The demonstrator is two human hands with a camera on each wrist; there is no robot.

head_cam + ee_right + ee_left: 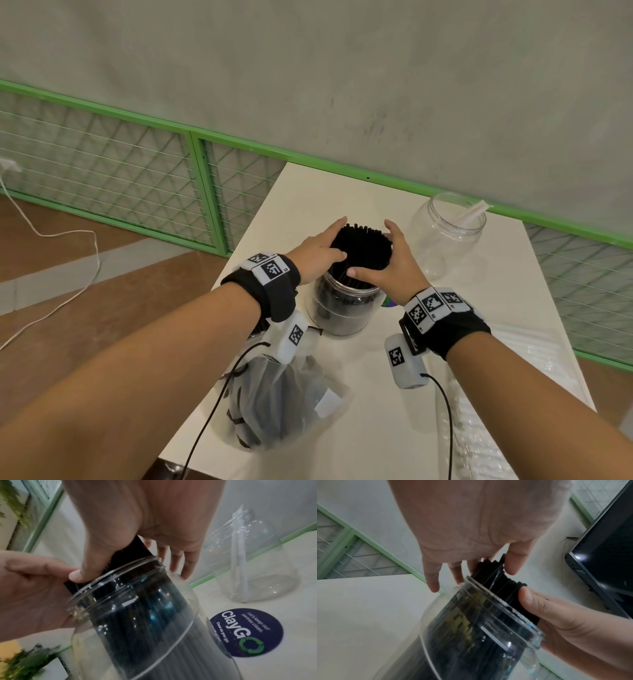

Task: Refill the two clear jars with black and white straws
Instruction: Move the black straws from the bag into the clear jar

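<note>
A clear jar stands mid-table, packed with black straws that stick up past its rim. My left hand cups the bundle from the left, thumb on the near side and fingers round the far side. Opposite it, my right hand wraps the right side, its thumb pressing the straws just above the jar's rim. A second clear jar stands at the back right, holding only a white straw or two. In the left wrist view the black straws rise out of the jar's mouth.
A plastic bag of black straws lies near the table's front left edge. Crinkled clear plastic covers the front right. A round navy sticker sits on the white table right of the full jar. A green mesh railing runs behind.
</note>
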